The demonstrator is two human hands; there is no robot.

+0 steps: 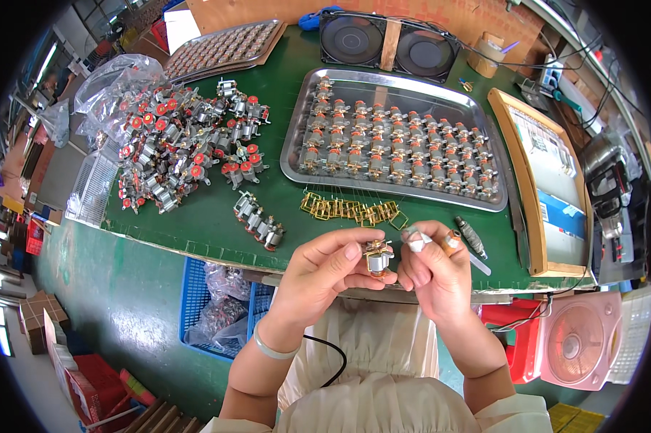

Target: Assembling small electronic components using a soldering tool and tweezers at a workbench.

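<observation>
Pinching one small motor [379,265], the left hand [318,273] has its thumb and fingers closed on it at the lower centre of the frame, by the near edge of the green table [195,232]. One gold wire frame [377,247] appears to sit around that motor. Just to the right, the right hand [437,273] has its thumb and fingers drawn together behind a white patch [416,241]; whether this is a finger wrap or a held piece, and so whether that hand grips anything, I cannot tell.

The step in hand looks like fitting the gold frame onto the motor. The next move seems to call for a steady left pinch while the right fingertips press or align the frame.

Beyond the hands lie roughly ten spare gold frames [351,210], overlapping too much for a sure count. Left of them stands one short row of loose motors [258,222], four or five; to the right lies one slim tool [470,236].

Farther up, one large steel tray [291,160] carries several dozen motors in rows. One heap of red-capped motors [170,148], past counting, fills the upper left. Farthest back are one more loaded tray [224,49] and two round black fans or speakers [352,40].
</observation>
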